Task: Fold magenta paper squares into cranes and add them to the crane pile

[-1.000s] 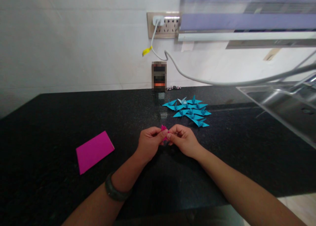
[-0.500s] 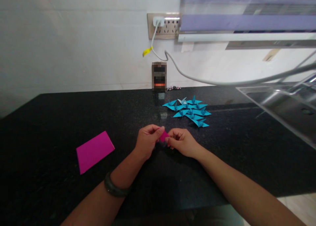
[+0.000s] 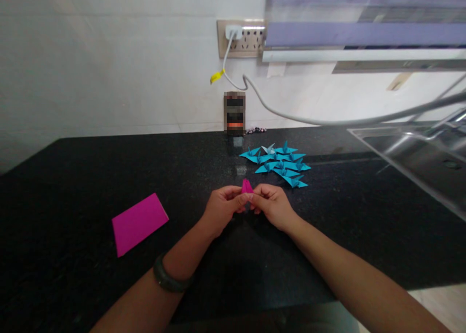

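Two hands pinch folded pink paper over a black countertop, pale wall behind.

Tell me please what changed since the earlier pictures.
Since the previous picture, the left hand shifted slightly right; the small pink paper now looks narrower, pointing forward. That hand and the right hand still hold it. The paper cranes and larger pink paper stayed.

Holding folded magenta paper between left hand and right hand over the black polished countertop, right of flat four-sided magenta paper, before and left of winged, mostly blue paper cranes, well left of a rectangular metal sink.
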Demonstrator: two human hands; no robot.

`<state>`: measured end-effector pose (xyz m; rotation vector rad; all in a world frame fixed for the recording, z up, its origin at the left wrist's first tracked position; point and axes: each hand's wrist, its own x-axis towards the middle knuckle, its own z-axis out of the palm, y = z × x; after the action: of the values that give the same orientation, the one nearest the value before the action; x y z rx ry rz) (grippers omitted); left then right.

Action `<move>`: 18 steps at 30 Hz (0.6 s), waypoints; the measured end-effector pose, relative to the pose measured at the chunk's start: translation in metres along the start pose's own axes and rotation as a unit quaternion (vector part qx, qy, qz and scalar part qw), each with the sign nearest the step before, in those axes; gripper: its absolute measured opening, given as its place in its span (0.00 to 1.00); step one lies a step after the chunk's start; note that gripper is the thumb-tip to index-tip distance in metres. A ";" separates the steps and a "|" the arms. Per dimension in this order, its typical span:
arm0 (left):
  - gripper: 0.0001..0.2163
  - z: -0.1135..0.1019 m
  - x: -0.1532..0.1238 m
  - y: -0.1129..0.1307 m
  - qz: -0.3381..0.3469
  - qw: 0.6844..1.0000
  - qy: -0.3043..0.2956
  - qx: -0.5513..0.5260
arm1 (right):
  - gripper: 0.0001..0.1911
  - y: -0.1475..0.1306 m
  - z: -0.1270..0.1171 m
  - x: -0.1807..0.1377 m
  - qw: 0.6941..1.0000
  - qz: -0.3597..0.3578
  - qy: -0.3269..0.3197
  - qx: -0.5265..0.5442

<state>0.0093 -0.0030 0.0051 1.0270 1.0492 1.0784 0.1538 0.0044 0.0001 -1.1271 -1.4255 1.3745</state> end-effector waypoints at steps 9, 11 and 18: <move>0.10 0.002 -0.002 0.001 0.012 0.998 0.049 0.022 | 0.10 0.004 -0.002 0.003 0.996 -0.081 0.031 -0.033; 0.10 0.001 -0.001 -0.001 0.025 0.998 0.058 0.023 | 0.08 0.005 -0.001 0.003 0.986 -0.133 0.067 -0.077; 0.06 0.000 0.001 -0.005 0.046 0.991 0.066 0.106 | 0.06 0.009 -0.002 0.004 0.975 -0.158 0.080 -0.137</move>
<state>0.0099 -0.0033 -0.0002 1.1967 1.2537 1.1380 0.1547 0.0091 -0.0092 -1.0974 -1.6277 0.8655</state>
